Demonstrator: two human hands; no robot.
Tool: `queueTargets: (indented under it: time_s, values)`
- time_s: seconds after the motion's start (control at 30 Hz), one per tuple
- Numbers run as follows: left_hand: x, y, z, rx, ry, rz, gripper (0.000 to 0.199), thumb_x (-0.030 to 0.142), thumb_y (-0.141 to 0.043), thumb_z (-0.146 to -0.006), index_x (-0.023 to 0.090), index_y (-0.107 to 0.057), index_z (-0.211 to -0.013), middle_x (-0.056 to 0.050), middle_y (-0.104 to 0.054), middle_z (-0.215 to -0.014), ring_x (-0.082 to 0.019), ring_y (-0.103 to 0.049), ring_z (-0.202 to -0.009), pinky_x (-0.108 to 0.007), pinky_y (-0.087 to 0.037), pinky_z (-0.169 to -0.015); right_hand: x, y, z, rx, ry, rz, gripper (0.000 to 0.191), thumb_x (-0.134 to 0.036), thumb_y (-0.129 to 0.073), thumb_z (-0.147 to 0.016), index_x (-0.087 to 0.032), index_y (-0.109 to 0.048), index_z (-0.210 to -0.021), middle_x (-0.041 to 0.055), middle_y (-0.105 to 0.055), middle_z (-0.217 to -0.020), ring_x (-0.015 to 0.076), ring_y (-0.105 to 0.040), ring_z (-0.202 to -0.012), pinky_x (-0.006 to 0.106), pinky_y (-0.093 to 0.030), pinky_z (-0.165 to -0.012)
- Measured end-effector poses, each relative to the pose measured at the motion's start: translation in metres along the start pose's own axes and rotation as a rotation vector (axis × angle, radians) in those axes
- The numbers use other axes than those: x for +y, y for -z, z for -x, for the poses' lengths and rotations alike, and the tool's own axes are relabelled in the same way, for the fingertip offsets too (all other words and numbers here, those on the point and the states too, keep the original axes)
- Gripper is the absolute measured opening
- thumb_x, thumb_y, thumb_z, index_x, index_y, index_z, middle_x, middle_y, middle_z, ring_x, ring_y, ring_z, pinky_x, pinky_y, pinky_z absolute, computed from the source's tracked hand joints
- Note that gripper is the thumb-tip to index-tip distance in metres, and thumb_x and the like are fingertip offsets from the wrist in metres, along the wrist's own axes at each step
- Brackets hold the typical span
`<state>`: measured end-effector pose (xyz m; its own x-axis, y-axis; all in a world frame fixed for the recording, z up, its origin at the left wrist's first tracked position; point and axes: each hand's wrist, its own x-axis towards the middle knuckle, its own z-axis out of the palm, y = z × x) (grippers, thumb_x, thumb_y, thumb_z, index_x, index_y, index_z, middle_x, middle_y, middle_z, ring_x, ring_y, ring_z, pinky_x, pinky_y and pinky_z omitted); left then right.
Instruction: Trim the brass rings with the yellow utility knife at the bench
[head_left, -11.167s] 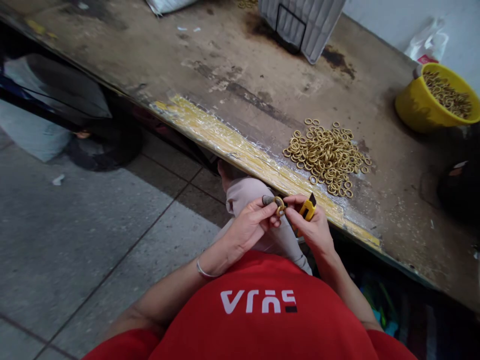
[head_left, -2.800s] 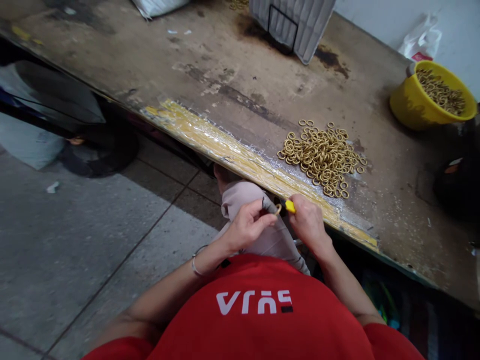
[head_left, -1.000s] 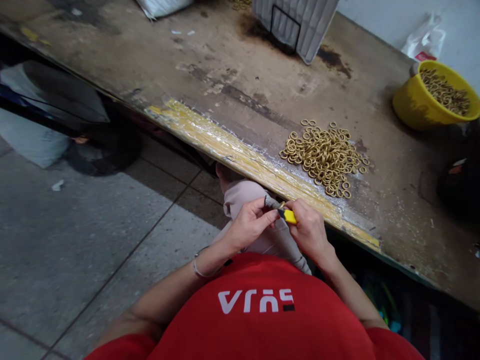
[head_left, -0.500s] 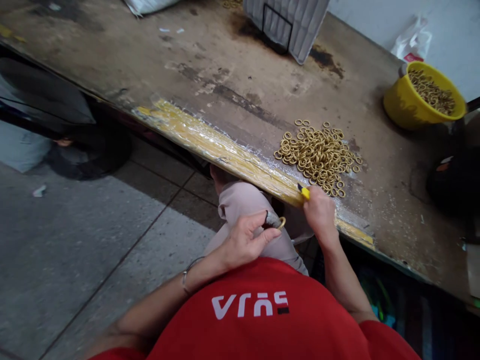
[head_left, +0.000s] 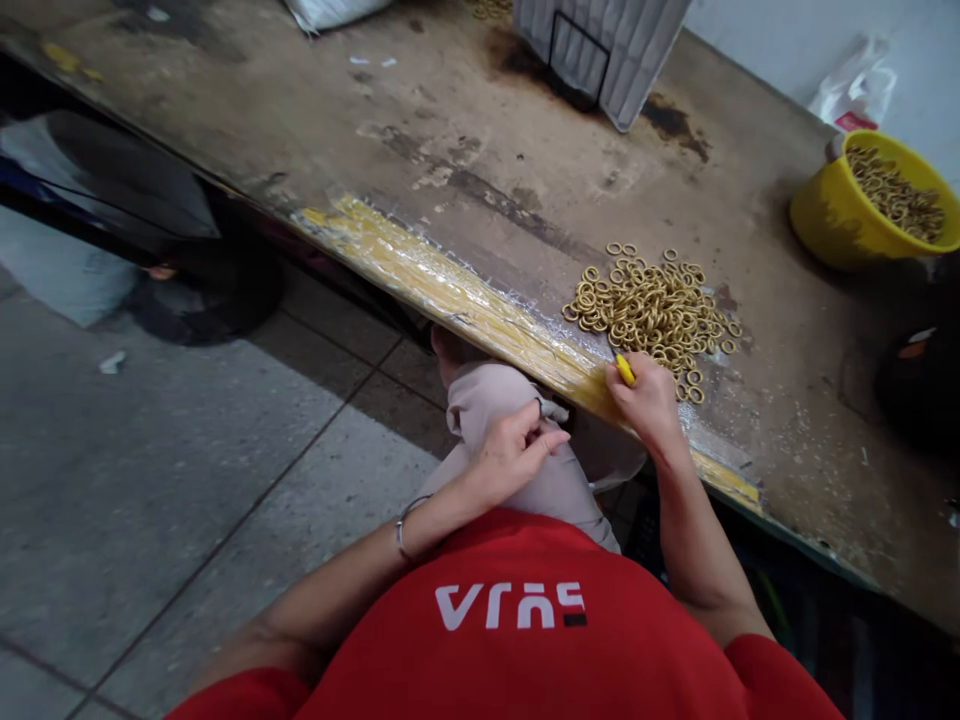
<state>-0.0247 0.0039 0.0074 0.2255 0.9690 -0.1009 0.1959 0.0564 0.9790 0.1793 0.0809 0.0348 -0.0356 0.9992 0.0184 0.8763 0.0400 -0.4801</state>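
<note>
Over my lap is my left hand (head_left: 514, 455), with thumb and index finger apart and no ring showing between them. A grey cover (head_left: 553, 411) sits on its index fingertip; the other fingers are curled and partly hidden. My right hand (head_left: 649, 400) is closed around a small yellow-handled knife (head_left: 624, 369), held at the table's front edge; most of the knife is hidden in the fist. Just beyond that hand lies a pile of brass-coloured rings (head_left: 656, 310), a few of them loose at its margins.
Shiny clear tape over a yellow strip (head_left: 450, 300) covers part of the edge of the worn brown table (head_left: 465, 150). A yellow bucket (head_left: 832, 225) of rings stands at the right. At the back is a grey ribbed container (head_left: 592, 50). A dark round base (head_left: 202, 295) is on the floor.
The ring that was between my left thumb and index finger is out of sight, and those fingers have parted. My right hand still grips the knife, now turned so its dark tip hardly shows.
</note>
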Motion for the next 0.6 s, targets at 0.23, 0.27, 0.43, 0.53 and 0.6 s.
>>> queueTargets:
  time_s: [0.23, 0.27, 0.43, 0.53, 0.6]
  values:
    - [0.000, -0.007, -0.006, 0.126, -0.040, 0.246, 0.025, 0.028, -0.074, -0.084, 0.016, -0.063, -0.103, -0.005, -0.075, -0.093, -0.017, -0.069, -0.081, -0.027, -0.054, -0.074, -0.037, -0.009, 0.045, -0.404, -0.328, -1.127, 0.034, -0.051, -0.074, -0.076, -0.020, -0.059, -0.078, -0.0059, -0.053, -0.057, 0.0069, -0.035, -0.043, 0.022, -0.027, -0.042]
    - [0.000, -0.007, -0.006, 0.146, -0.057, 0.226, 0.021, 0.027, -0.074, -0.083, 0.016, -0.065, -0.098, -0.004, -0.074, -0.089, -0.016, -0.068, -0.079, -0.027, -0.053, -0.074, -0.039, -0.011, 0.048, -0.402, -0.345, -1.169, 0.035, -0.051, -0.076, -0.075, -0.021, -0.058, -0.077, -0.0069, -0.050, -0.055, 0.0066, -0.034, -0.042, 0.021, -0.026, -0.042]
    - [0.006, 0.001, -0.005, 0.113, 0.013, 0.218, 0.016, 0.029, -0.070, -0.084, 0.015, -0.066, -0.077, 0.000, -0.067, -0.066, -0.013, -0.060, -0.062, -0.023, -0.047, -0.060, -0.038, -0.011, 0.055, -0.304, -0.174, -0.917, 0.034, -0.052, -0.063, -0.088, -0.021, -0.059, -0.075, -0.0057, -0.046, -0.056, 0.0094, -0.039, -0.047, 0.023, -0.031, -0.046]
    - [0.010, 0.006, -0.005, 0.059, 0.069, 0.269, 0.019, 0.029, -0.067, -0.085, 0.015, -0.065, -0.072, 0.001, -0.065, -0.060, -0.012, -0.059, -0.057, -0.022, -0.046, -0.056, -0.034, -0.005, 0.059, -0.127, 0.108, -0.497, 0.025, -0.038, -0.055, -0.095, -0.020, -0.063, -0.080, 0.0005, -0.059, -0.070, 0.0141, -0.053, -0.063, 0.026, -0.040, -0.061]
    - [0.011, 0.007, -0.005, 0.059, 0.068, 0.274, 0.018, 0.028, -0.068, -0.083, 0.015, -0.066, -0.071, 0.001, -0.066, -0.060, -0.012, -0.060, -0.057, -0.022, -0.046, -0.057, -0.032, -0.004, 0.062, -0.106, 0.240, -0.255, 0.015, -0.026, -0.054, -0.094, -0.020, -0.066, -0.086, 0.0037, -0.065, -0.078, 0.0169, -0.059, -0.073, 0.028, -0.041, -0.068]
